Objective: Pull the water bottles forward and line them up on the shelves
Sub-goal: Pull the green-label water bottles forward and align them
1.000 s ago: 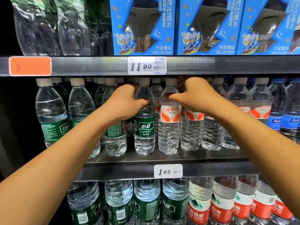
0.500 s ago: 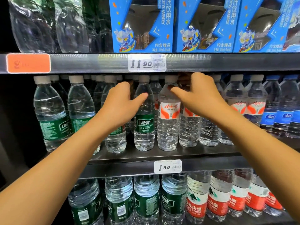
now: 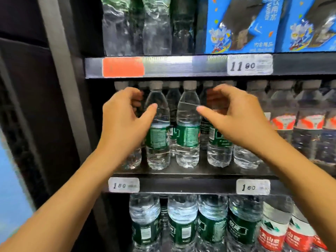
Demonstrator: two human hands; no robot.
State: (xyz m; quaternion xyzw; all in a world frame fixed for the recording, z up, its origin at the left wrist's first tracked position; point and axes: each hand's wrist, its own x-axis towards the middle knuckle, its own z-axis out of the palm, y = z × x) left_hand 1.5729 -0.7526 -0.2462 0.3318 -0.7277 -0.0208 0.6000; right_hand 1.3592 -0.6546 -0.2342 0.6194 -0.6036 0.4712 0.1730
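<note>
Reaching at the middle shelf (image 3: 181, 174), left hand (image 3: 125, 120) and right hand (image 3: 234, 117) hover half-curled, fingers apart — green-label bottles (image 3: 188, 131) between, gripping nothing.

bottles (image 3: 188, 124): clear glossy plastic, ribbed, under my fingers (image 3: 136, 96)
labels (image 3: 188, 136): green, shiny film
shelf edge (image 3: 181, 65): dark metal, slight sheen
price tags (image 3: 250, 64): matt white paper
boxes (image 3: 241, 24): blue printed card
</note>
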